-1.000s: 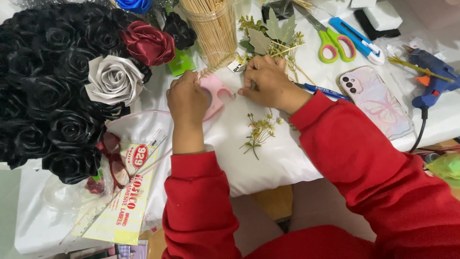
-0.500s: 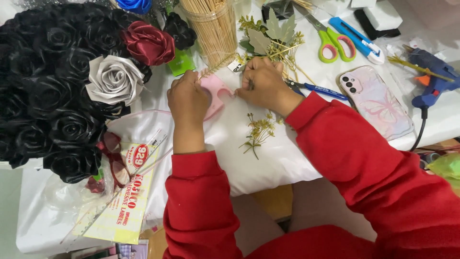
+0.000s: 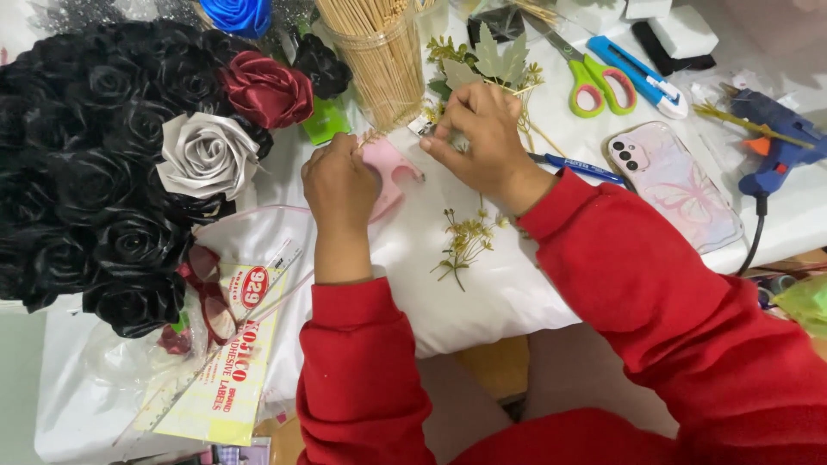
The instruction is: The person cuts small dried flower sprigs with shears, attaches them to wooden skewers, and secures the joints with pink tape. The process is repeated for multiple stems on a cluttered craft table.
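Head view: my left hand [image 3: 340, 185] is curled around the pink tape dispenser [image 3: 392, 172], which points toward two o'clock. My right hand [image 3: 482, 138], at three o'clock and nearly touching it, pinches something too small to identify, above the green sprig [image 3: 465, 245].

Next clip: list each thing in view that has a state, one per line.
Left hand: grip closed on pink tape dispenser.
Right hand: fingers pinched beside the dispenser.
Scissors: closed, lying flat.
Phone: face down.
Glue gun: lying down, corded.
Stick jar: upright, full.
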